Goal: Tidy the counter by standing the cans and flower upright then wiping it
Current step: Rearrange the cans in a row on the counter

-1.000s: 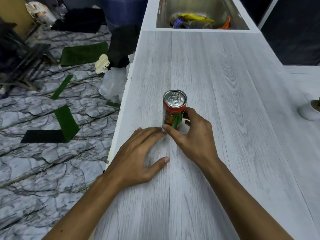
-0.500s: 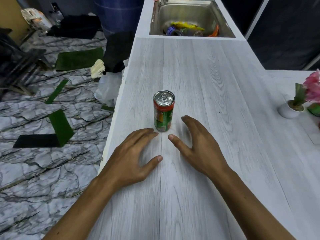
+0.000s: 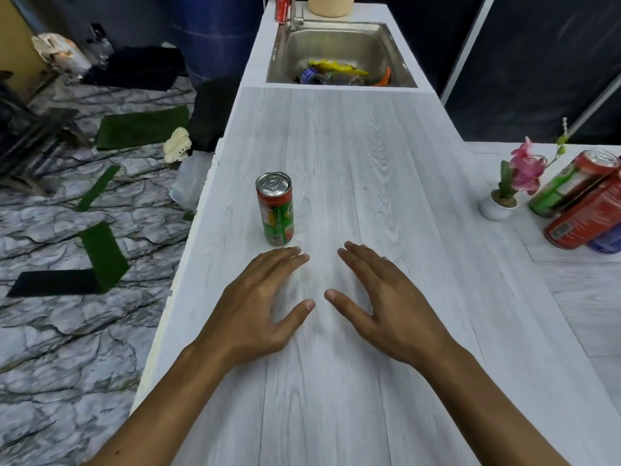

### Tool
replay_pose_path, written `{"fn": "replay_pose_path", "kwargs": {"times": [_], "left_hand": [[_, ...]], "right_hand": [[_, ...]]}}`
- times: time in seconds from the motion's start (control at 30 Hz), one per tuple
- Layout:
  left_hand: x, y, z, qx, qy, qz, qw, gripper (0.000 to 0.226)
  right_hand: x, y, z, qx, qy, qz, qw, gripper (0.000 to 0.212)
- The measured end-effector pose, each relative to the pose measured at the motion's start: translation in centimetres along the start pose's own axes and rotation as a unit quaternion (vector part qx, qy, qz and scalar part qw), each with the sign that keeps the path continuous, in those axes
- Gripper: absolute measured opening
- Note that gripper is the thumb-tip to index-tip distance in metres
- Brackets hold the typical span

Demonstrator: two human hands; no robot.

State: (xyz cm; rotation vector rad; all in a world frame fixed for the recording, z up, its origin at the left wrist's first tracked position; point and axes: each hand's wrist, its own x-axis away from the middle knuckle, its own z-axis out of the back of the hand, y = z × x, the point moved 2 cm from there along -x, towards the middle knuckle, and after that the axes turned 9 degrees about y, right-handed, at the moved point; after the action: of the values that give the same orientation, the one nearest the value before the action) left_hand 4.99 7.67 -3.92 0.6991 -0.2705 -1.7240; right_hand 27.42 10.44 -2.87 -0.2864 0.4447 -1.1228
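Observation:
A red and green can (image 3: 275, 210) stands upright on the pale wood-grain counter (image 3: 369, 169), near its left edge. Just in front of the can, my left hand (image 3: 258, 311) lies flat and empty, fingertips a short way from its base. Beside it my right hand (image 3: 383, 304) also rests palm down, fingers spread, holding nothing. At the far right a pink flower in a small white pot (image 3: 507, 190) stands upright. Next to it a red and green can (image 3: 568, 183) and a red can (image 3: 588, 216) lie tipped over, with something blue (image 3: 608, 242) behind them.
A steel sink (image 3: 342, 48) with colourful wrappers in it lies at the counter's far end, with a red can (image 3: 280, 8) and a beige container (image 3: 331, 3) behind it. The counter's left edge drops to a marble-patterned floor strewn with green mats.
My right hand has let go of the upright can and drawn back to lie flat. The view has swung right and up, bringing the flower and the fallen cans into sight.

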Motion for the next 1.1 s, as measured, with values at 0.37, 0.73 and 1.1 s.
{"fn": "replay_pose_path", "kwargs": {"times": [0.37,0.73,1.1], "left_hand": [[-1.1,7.8,-5.6,0.0,-0.048,-0.051,0.998,0.072],[-3.6,15.6,-12.1,0.03,-0.083,-0.08,0.993,0.074],[-6.6,21.9,-16.9,0.035,-0.099,-0.103,0.989,0.074]], "right_hand": [[6.8,6.1,4.1,0.03,0.013,-0.039,0.999,0.073],[12.1,13.5,10.0,0.058,0.053,-0.107,0.991,0.072],[14.5,20.3,13.5,0.075,0.07,-0.147,0.984,0.072]]}}
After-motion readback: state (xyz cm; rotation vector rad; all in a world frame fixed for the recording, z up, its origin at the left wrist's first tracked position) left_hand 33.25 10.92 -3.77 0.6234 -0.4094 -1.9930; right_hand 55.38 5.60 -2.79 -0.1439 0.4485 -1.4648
